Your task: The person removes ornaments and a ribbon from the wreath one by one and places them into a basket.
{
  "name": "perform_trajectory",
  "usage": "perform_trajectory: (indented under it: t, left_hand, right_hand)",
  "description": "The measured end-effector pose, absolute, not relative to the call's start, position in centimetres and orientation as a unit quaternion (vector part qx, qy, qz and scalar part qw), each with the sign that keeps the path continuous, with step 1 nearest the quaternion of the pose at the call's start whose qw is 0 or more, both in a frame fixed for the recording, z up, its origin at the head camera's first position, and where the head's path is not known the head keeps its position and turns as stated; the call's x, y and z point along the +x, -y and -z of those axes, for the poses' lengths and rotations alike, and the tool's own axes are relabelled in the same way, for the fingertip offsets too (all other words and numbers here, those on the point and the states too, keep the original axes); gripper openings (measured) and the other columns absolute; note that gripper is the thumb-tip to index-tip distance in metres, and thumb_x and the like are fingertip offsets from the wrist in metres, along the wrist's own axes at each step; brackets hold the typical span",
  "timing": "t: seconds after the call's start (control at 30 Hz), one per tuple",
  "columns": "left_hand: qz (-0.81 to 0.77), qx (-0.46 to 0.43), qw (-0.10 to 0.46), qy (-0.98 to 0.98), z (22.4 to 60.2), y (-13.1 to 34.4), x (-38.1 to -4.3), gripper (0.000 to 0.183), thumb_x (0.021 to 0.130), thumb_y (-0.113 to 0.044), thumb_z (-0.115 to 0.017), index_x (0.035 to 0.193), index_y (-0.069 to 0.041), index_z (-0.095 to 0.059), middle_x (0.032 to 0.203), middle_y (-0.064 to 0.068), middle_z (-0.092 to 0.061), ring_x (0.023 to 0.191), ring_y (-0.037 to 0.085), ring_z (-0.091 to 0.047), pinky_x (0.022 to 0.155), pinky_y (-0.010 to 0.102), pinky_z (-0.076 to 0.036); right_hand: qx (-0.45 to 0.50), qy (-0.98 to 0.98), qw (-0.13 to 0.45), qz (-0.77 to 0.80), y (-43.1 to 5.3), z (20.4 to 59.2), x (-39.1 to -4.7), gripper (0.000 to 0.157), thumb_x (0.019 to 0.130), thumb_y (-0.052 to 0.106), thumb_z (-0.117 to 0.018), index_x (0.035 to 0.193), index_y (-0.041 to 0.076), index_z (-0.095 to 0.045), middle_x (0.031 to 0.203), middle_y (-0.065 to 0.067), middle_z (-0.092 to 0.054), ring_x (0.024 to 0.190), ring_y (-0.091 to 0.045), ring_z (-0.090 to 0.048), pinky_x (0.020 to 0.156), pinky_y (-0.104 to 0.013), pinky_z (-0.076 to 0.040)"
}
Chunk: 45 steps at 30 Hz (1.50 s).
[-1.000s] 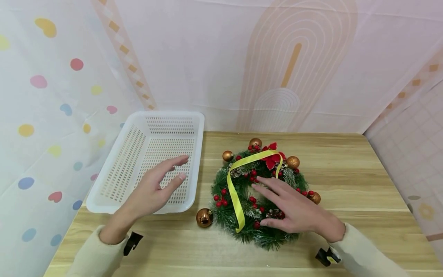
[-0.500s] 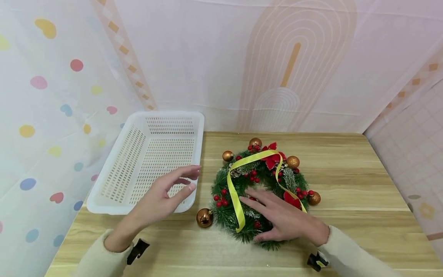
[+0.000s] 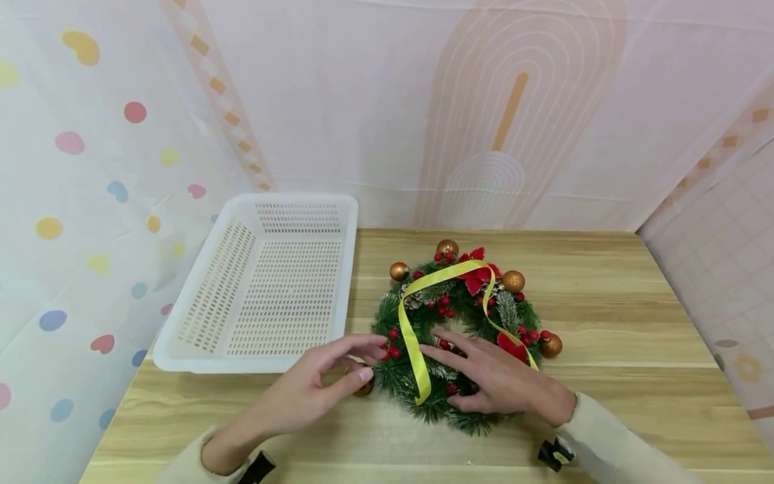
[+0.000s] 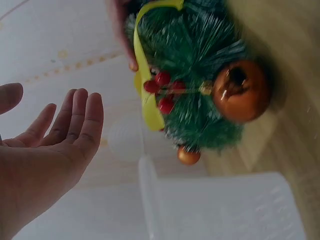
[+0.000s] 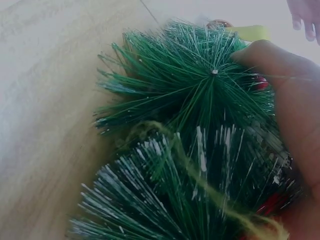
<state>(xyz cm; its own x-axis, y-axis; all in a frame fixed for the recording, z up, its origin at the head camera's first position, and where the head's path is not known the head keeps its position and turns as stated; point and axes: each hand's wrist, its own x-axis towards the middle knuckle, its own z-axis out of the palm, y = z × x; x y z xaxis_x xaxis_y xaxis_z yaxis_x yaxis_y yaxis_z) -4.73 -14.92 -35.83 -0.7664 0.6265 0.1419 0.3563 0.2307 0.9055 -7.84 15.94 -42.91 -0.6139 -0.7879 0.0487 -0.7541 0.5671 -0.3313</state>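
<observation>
A green wreath (image 3: 399, 383) lies on the table, trimmed with red berries, red flowers, pine cones and copper-coloured balls. Yellow ribbon (image 3: 413, 343) loops across its top. My right hand (image 3: 496, 376) rests on the wreath's front right part, fingers spread toward the centre; in the right wrist view its thumb (image 5: 275, 60) lies over the needles. My left hand (image 3: 320, 383) hovers at the wreath's left side with relaxed fingers, partly hiding a shiny copper ball ornament (image 3: 365, 386). That ball ornament (image 4: 242, 91) shows whole in the left wrist view, apart from the fingers.
A white perforated plastic basket (image 3: 347, 269) stands at the left of the wooden table (image 3: 629, 323), with nothing in it. Patterned cloth (image 3: 375, 121) hangs behind the table and along its sides.
My left hand has moved right and toward me, from over the basket to the copper ball ornament. The right hand shifted left and toward me on the wreath, then stayed there.
</observation>
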Motion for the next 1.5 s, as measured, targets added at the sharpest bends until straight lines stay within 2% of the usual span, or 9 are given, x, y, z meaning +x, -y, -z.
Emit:
perform_trajectory:
  t: [0.23,0.37,0.67,0.87,1.07,1.27,1.33,1.43,1.5]
  left_hand:
    - [-0.529,0.319,0.150,-0.772,37.6,14.5,-4.1,0.041,0.096,-0.022,-0.052,0.136,-0.026,-0.042,0.127,-0.001,-0.054,0.108,0.015,-0.055,0.085,0.028,-0.049]
    - [-0.520,0.321,0.148,-0.778,38.7,14.6,-3.9,0.044,0.095,-0.023,-0.054,0.138,-0.026,-0.041,0.131,0.004,-0.051,0.099,0.015,-0.057,0.082,0.028,-0.050]
    - [-0.504,0.271,0.121,-0.811,40.6,14.7,-3.4,0.049,0.093,-0.028,-0.057,0.138,-0.019,-0.040,0.112,0.004,-0.050,0.087,0.012,-0.050,0.077,0.026,-0.047]
    - [-0.523,0.209,0.110,-0.819,41.3,14.4,-3.0,0.049,0.090,-0.029,-0.062,0.135,-0.020,-0.043,0.105,0.005,-0.047,0.090,0.021,-0.049,0.080,0.027,-0.046]
    - [-0.516,0.195,0.084,-0.830,42.1,14.2,-2.5,0.051,0.088,-0.025,-0.065,0.134,-0.023,-0.044,0.116,0.004,-0.048,0.098,0.021,-0.049,0.085,0.030,-0.046]
    - [-0.486,0.173,0.055,-0.855,43.1,14.2,-2.4,0.056,0.085,-0.021,-0.068,0.136,-0.023,-0.044,0.138,-0.004,-0.042,0.127,0.022,-0.037,0.098,0.058,-0.034]
    - [-0.486,0.162,0.062,-0.856,43.3,14.2,-2.4,0.058,0.085,-0.020,-0.068,0.137,-0.021,-0.042,0.142,-0.002,-0.039,0.130,0.024,-0.034,0.100,0.062,-0.029]
    - [-0.500,0.143,0.080,-0.850,43.8,14.2,-2.8,0.060,0.085,-0.016,-0.067,0.138,-0.019,-0.041,0.142,0.001,-0.039,0.127,0.024,-0.037,0.103,0.059,-0.027]
    - [-0.518,0.131,0.098,-0.840,44.1,14.2,-3.1,0.059,0.086,-0.013,-0.066,0.138,-0.019,-0.040,0.131,0.002,-0.047,0.116,0.022,-0.046,0.101,0.050,-0.035]
  right_hand:
    - [-0.431,-0.888,0.039,0.155,-16.0,43.1,-7.9,0.082,0.083,0.045,-0.065,0.148,0.035,-0.017,0.152,-0.004,-0.024,0.084,-0.005,-0.053,0.077,-0.034,-0.047]
    - [-0.431,-0.888,0.031,0.159,-16.2,43.2,-7.9,0.081,0.083,0.043,-0.066,0.148,0.034,-0.019,0.151,-0.007,-0.027,0.077,-0.001,-0.051,0.078,-0.036,-0.047]
    - [-0.427,-0.888,0.032,0.165,-16.2,43.4,-7.9,0.080,0.084,0.044,-0.065,0.148,0.034,-0.019,0.151,-0.008,-0.026,0.086,-0.004,-0.055,0.081,-0.040,-0.047]
    - [-0.425,-0.889,0.035,0.169,-16.2,43.6,-7.9,0.079,0.084,0.044,-0.065,0.148,0.034,-0.019,0.151,-0.008,-0.026,0.102,-0.011,-0.057,0.085,-0.044,-0.046]
    - [-0.427,-0.888,0.030,0.169,-16.2,43.6,-7.9,0.080,0.084,0.044,-0.065,0.148,0.034,-0.020,0.151,-0.008,-0.026,0.101,-0.010,-0.057,0.084,-0.043,-0.046]
    - [-0.422,-0.891,0.033,0.163,-16.2,43.6,-7.9,0.080,0.084,0.044,-0.065,0.148,0.035,-0.018,0.151,-0.007,-0.025,0.097,-0.008,-0.057,0.083,-0.041,-0.046]
    - [-0.420,-0.893,0.034,0.160,-16.2,43.6,-7.9,0.080,0.084,0.045,-0.064,0.148,0.035,-0.018,0.152,-0.007,-0.025,0.094,-0.007,-0.056,0.082,-0.040,-0.046]
    - [-0.418,-0.894,0.037,0.158,-16.2,43.7,-7.8,0.080,0.084,0.045,-0.064,0.148,0.036,-0.018,0.152,-0.007,-0.024,0.087,-0.004,-0.054,0.082,-0.039,-0.046]
    - [-0.417,-0.894,0.038,0.158,-16.2,43.7,-7.8,0.080,0.084,0.045,-0.064,0.148,0.036,-0.018,0.152,-0.006,-0.024,0.090,-0.004,-0.055,0.083,-0.039,-0.046]
